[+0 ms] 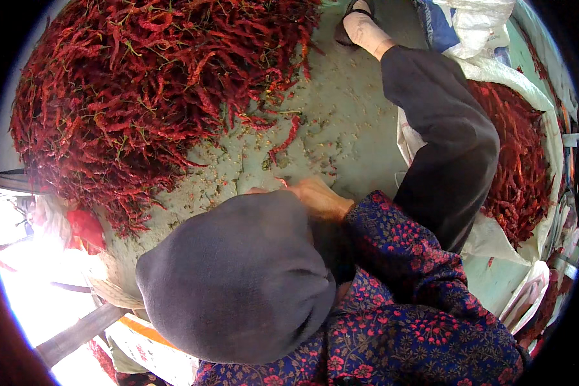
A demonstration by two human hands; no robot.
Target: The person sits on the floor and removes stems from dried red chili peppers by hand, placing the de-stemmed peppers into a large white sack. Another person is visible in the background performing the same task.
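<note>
My right hand (322, 197), in a floral sleeve (410, 241), is low over the floor beside a large rounded form in grey cloth (236, 280). Its fingers bend inward, and their tips are hidden. A thin reddish sliver (282, 182) shows at these fingers; whether it is held cannot be told. Only a small bit of my left hand (257, 190) appears over the grey cloth's top edge, the rest covered. Just beyond the hands, a single dried red chilli (286, 140) lies on the floor. A big heap of dried red chillies (140, 91), some with stalks, spreads across the upper left.
A dark trouser leg (444, 120) bends along the right, its shod foot (362, 24) near the heap. Beyond it stands a white woven sack (552, 144) with red chillies (516, 164). Seeds and stalk scraps litter the greenish floor (362, 120). A wooden bar (84, 333) crosses lower left.
</note>
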